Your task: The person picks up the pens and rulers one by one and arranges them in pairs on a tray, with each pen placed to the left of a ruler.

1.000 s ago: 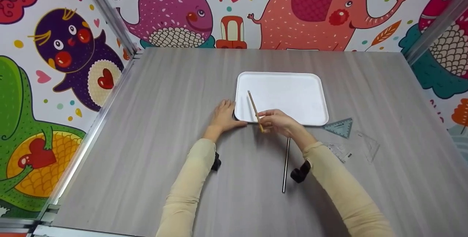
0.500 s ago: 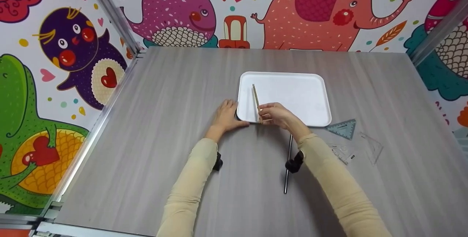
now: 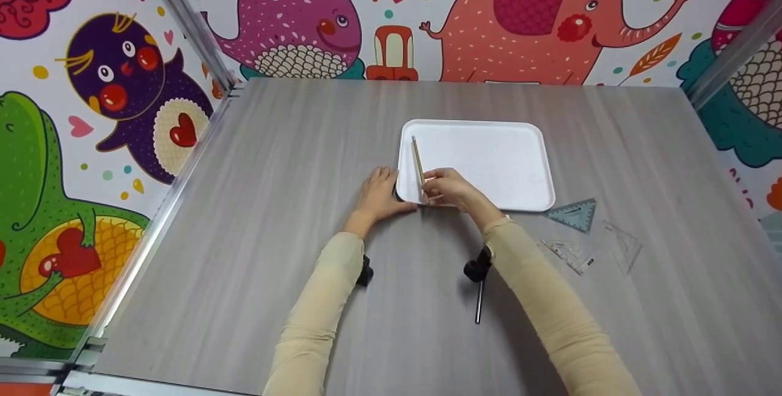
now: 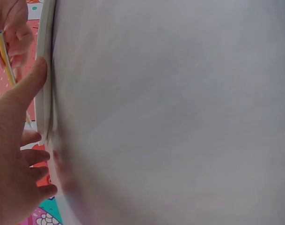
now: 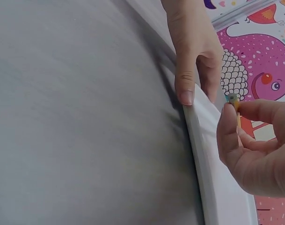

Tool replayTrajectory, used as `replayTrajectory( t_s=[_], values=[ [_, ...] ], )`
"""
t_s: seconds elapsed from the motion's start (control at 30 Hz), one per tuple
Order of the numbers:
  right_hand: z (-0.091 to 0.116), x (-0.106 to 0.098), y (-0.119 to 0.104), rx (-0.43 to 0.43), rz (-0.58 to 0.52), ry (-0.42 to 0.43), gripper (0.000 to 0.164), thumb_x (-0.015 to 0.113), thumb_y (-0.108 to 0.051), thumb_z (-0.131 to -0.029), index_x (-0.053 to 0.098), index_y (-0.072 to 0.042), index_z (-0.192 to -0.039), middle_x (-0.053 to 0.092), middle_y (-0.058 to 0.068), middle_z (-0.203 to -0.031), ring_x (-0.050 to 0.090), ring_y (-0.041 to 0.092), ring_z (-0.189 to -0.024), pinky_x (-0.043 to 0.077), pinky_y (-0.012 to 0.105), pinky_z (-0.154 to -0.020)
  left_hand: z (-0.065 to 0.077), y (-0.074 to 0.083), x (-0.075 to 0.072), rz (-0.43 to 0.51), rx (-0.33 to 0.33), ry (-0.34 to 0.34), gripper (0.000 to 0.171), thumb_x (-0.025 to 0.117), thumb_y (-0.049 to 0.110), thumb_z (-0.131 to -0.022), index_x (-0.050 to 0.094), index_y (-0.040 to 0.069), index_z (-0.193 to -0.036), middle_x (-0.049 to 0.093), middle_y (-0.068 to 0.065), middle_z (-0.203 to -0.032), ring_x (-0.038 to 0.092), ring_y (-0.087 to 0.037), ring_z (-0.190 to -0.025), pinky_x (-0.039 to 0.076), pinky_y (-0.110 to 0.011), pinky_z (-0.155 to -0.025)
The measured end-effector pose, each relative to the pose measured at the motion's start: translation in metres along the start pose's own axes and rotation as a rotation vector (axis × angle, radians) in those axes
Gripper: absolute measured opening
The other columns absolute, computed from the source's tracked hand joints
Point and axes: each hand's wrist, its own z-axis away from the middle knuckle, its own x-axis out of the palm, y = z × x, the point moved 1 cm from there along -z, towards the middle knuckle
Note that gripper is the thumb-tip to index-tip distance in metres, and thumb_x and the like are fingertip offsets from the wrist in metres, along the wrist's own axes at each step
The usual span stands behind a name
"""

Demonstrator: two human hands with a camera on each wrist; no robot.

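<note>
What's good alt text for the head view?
The right hand holds a thin yellowish stick over the left side of a white tray; the left hand touches its near-left corner. On the gray table lie three triangular rulers and a partly hidden metal rod.

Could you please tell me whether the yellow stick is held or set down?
Held: the right hand pinches the stick in its fingers, over the white tray. I cannot tell whether the stick touches the tray.
</note>
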Motion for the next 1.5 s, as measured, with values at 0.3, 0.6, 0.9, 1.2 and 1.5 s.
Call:
replayTrajectory(
  t_s=[0.3,0.6,0.9,1.2,1.5],
  values=[
    [-0.013,0.006,0.005,-0.007,-0.034,0.057,0.041,0.049,0.003,-0.082,0.044,0.008,-0.122,0.052,0.003,-0.073,0.05,0.007,-0.051,0.044,0.017,-0.046,0.002,0.0,-0.002,-0.002,0.018,0.032,0.088,0.071,0.055,-0.067,0.045,0.001,-0.131,0.048,-0.018,-0.126,0.038,-0.03,-0.121,0.034,-0.042,-0.099],
    [-0.016,0.014,-0.001,0.002,-0.079,0.104,0.04,0.049,0.003,-0.085,0.041,0.01,-0.123,0.052,0.007,-0.079,0.052,0.01,-0.057,0.045,0.018,-0.047,0.002,-0.001,0.001,0.015,0.034,0.069,0.086,0.073,0.053,-0.065,0.048,-0.002,-0.127,0.051,-0.019,-0.122,0.04,-0.031,-0.119,0.034,-0.04,-0.1],
    [-0.029,0.014,0.005,-0.072,0.014,0.147,0.035,0.05,0.001,-0.081,0.045,0.01,-0.115,0.053,0.009,-0.08,0.053,0.01,-0.057,0.049,0.02,-0.051,0.002,0.001,0.002,0.009,0.051,0.081,0.08,0.073,0.052,-0.065,0.052,0.0,-0.121,0.053,-0.016,-0.112,0.044,-0.029,-0.11,0.037,-0.039,-0.095],
    [-0.053,0.01,0.02,-0.138,0.094,0.18,0.033,0.055,-0.002,-0.078,0.05,0.007,-0.109,0.058,0.012,-0.08,0.057,0.013,-0.054,0.053,0.026,-0.052,0.001,-0.002,0.002,0.034,0.045,0.077,0.081,0.074,0.051,-0.065,0.051,0.0,-0.124,0.052,-0.019,-0.121,0.042,-0.031,-0.117,0.034,-0.04,-0.1],
    [-0.085,0.006,0.039,-0.299,0.486,0.345,0.032,0.053,-0.008,-0.074,0.055,0.005,-0.103,0.06,0.009,-0.079,0.056,0.013,-0.054,0.046,0.022,-0.044,0.0,-0.002,0.002,0.035,0.053,0.059,0.081,0.073,0.051,-0.066,0.05,0.0,-0.124,0.051,-0.02,-0.121,0.041,-0.032,-0.117,0.034,-0.041,-0.099]
  ],
)
